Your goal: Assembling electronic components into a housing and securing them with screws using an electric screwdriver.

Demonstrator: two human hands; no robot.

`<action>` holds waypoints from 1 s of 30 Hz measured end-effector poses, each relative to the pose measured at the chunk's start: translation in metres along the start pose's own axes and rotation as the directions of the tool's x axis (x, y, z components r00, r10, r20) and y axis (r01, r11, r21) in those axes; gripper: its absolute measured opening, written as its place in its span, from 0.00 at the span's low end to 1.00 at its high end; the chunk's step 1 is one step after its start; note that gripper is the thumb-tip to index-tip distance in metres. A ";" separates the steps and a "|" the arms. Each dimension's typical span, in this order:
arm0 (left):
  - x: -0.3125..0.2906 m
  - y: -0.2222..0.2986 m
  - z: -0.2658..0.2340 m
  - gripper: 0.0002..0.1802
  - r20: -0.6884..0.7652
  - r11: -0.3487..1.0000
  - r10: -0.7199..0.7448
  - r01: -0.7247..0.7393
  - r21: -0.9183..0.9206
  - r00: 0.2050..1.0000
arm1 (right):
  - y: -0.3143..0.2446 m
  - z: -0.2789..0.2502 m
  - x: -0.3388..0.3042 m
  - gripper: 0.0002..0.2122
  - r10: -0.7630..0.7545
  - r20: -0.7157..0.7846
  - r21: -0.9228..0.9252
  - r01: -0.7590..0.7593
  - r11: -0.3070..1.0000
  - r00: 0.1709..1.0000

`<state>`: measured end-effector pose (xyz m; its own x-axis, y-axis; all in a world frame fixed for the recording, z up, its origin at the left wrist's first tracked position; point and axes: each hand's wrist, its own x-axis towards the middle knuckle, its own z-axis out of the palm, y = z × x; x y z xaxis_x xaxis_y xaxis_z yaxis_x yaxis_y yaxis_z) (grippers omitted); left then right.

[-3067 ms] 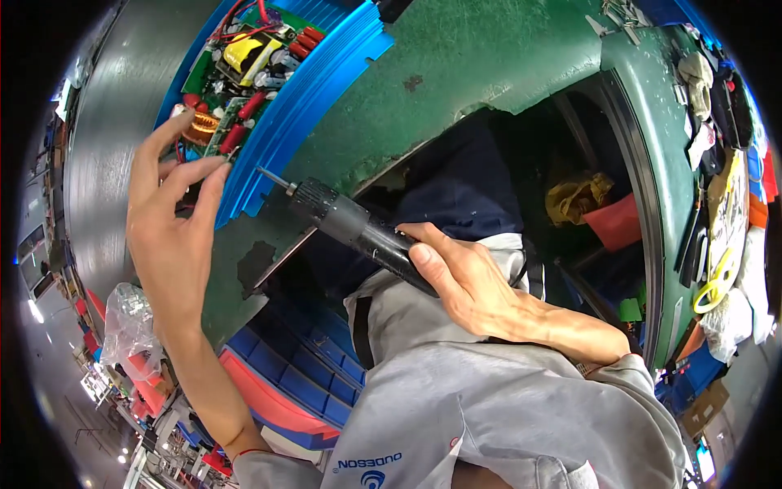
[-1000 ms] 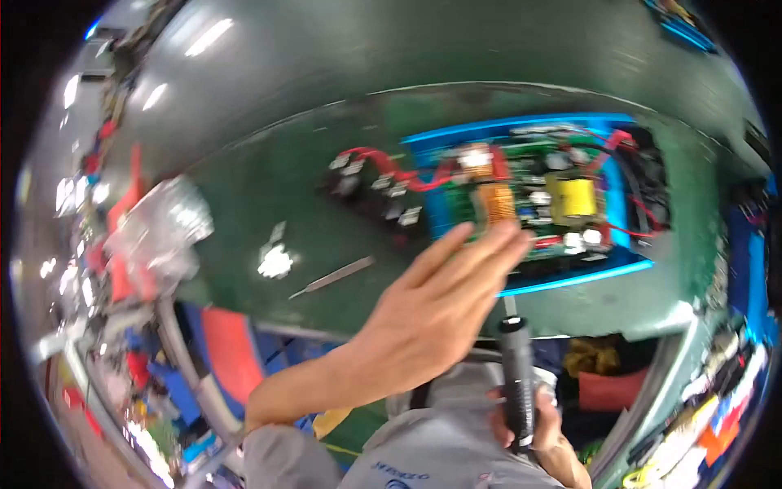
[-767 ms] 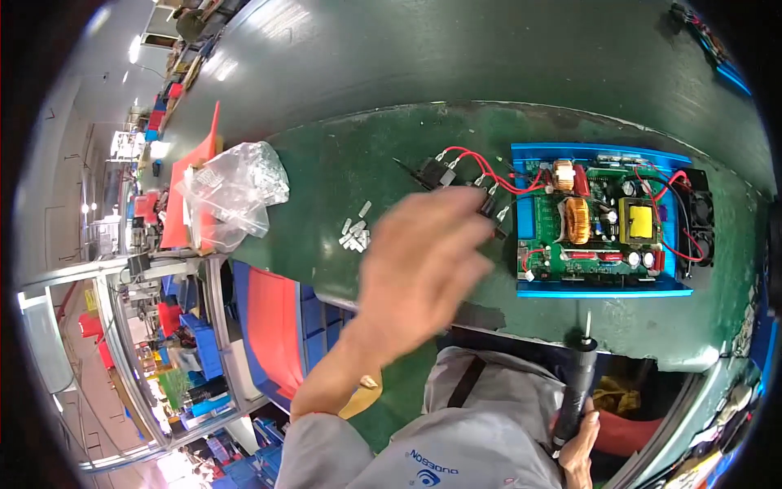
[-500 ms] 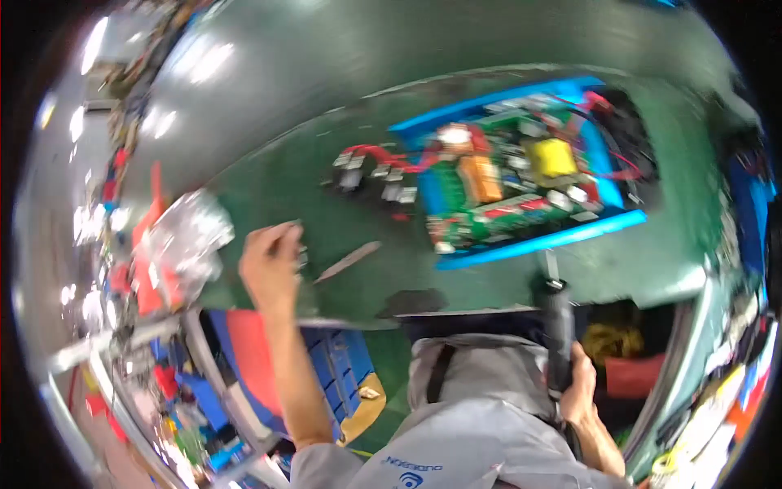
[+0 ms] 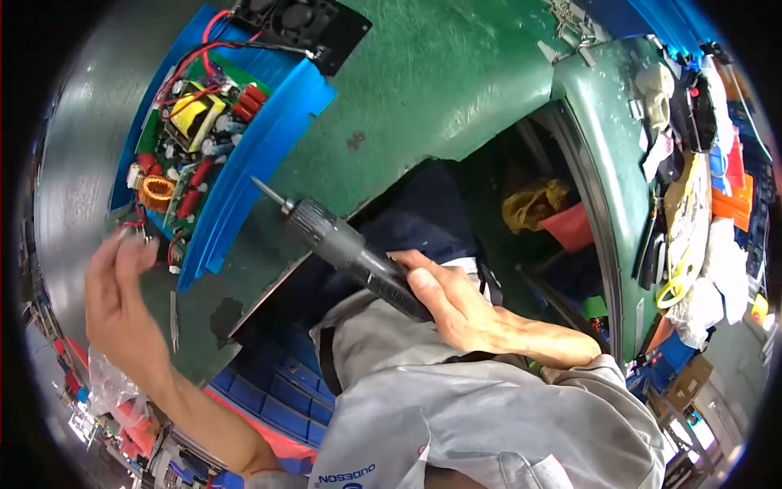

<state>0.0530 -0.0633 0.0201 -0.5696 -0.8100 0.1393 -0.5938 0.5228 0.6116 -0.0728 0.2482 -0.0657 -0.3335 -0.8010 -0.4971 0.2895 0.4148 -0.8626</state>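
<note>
In my right hand (image 5: 456, 306) is a black electric screwdriver (image 5: 350, 248). Its thin bit points up and left, close to the blue metal housing (image 5: 252, 163) but apart from it. A circuit board (image 5: 208, 122) with a yellow transformer (image 5: 195, 121) and an orange-wound coil (image 5: 156, 192) lies inside the housing. My left hand (image 5: 122, 306) is beside the housing's near left end, its fingers curled together near red wires and small metal parts. What the fingertips hold, if anything, I cannot make out. A black fan unit (image 5: 293, 20) on red and black wires lies at the housing's far end.
A thin blade-like strip (image 5: 174, 322) lies on the green tabletop (image 5: 407, 90) by my left wrist. Small metal pieces (image 5: 574, 28) are gathered at the far right. Under the table are a yellow bag (image 5: 533, 205) and blue bins (image 5: 273, 399); cloths and tools hang at right.
The view has turned, so the housing now appears at left. My right hand has raised the screwdriver from beside my lap towards the housing. My left hand is now beside the wires.
</note>
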 end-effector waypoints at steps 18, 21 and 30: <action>0.029 0.048 0.056 0.05 0.365 0.720 0.542 -0.642 0.262 0.757 | 0.004 -0.001 0.009 0.26 -0.109 -0.046 -0.062 0.106 0.992 0.993; 0.035 0.045 0.059 0.06 0.405 0.736 0.547 -0.651 0.186 0.733 | 0.013 0.000 0.015 0.29 -0.067 0.027 0.243 0.059 0.968 0.997; 0.033 0.037 0.050 0.06 0.343 0.813 0.542 -0.581 0.016 0.767 | -0.002 -0.007 0.017 0.43 0.110 0.535 0.688 -0.508 0.518 0.838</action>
<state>-0.0160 -0.0572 0.0078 -0.9538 -0.2471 0.1707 -0.1610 0.9005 0.4039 -0.0850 0.2373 -0.0733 0.2324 -0.8563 -0.4612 0.9369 0.3245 -0.1303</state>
